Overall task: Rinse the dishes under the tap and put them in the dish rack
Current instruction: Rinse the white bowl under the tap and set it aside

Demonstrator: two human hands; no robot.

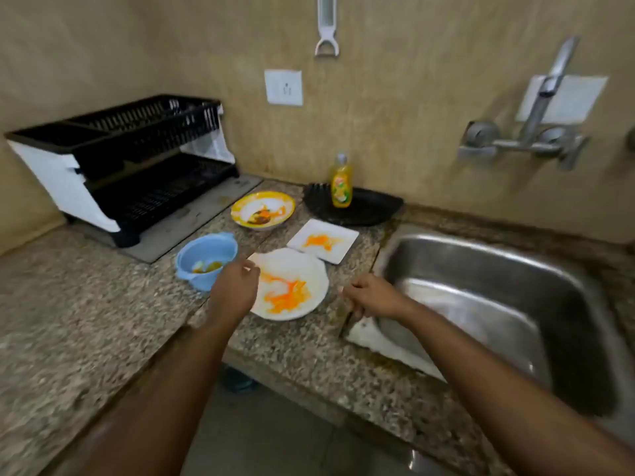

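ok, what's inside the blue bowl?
The blue bowl holds a little yellowish-green food residue at its bottom near the right wall. The left hand covers the bowl's lower right rim, so anything there is hidden.

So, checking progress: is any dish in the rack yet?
No, the dish rack holds no dishes; all four dirty ones sit on the counter.

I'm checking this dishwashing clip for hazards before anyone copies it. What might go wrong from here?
1. The round white plate is smeared with orange sauce; the left hand sits at its rim, so a greasy grip may slip.
2. The blue bowl and square plate crowd it, so lifting may knock them.
3. The dish rack lies on the far side from the sink, so rinsed dishes may drip across the counter.
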